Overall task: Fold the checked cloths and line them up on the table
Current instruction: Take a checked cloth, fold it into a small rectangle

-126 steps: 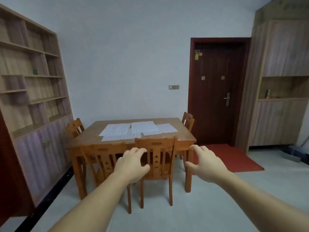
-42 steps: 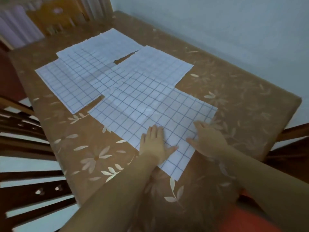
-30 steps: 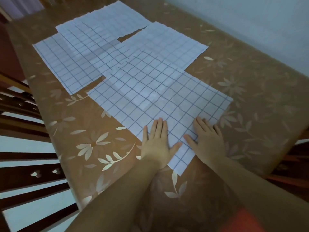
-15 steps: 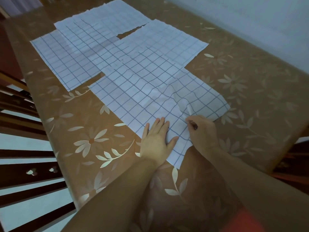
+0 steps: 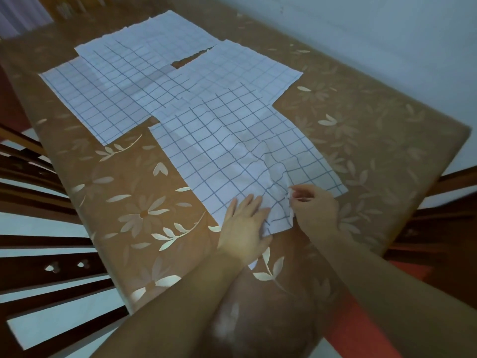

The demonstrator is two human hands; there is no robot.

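Observation:
Several white cloths with a blue check lie spread flat and overlapping on the table (image 5: 374, 130), which has a brown flowered cover. The nearest cloth (image 5: 232, 153) reaches almost to the near table edge. My left hand (image 5: 244, 224) lies flat with straight fingers on that cloth's near corner. Just to its right, my right hand (image 5: 313, 206) pinches the cloth's near edge and lifts it a little, so a raised wrinkle runs up from the fingers. Three more checked cloths lie beyond: one at the left (image 5: 90, 99), one at the far middle (image 5: 144, 45), one at the right (image 5: 247, 65).
Wooden chair backs (image 5: 33, 223) stand close along the table's left side, and another chair part (image 5: 438, 218) shows at the right edge. A pale wall (image 5: 387, 34) runs behind the table. Bare flowered cover lies left of my hands and along the right side.
My right hand went from lying flat on the nearest cloth to pinching its near edge and lifting it, wrinkling the cloth. My left hand has stayed flat on the corner.

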